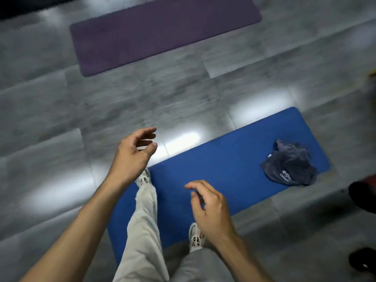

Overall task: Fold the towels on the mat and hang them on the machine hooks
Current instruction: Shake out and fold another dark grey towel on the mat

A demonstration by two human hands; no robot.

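Note:
A crumpled dark grey towel [291, 163] with small white lettering lies near the far right end of the blue mat [230, 157]. My left hand [133, 156] hangs over the mat's left edge, fingers loosely curled, holding nothing. My right hand [210, 208] hovers above the near part of the mat, fingers relaxed and empty. Both hands are well to the left of the towel. No machine hooks are in view.
My legs in pale trousers and white shoes [195, 237] stand on the mat's near end. A purple mat [162, 31] lies farther off on the grey tiled floor [50, 110]. Dark objects [364, 198] sit at the right edge.

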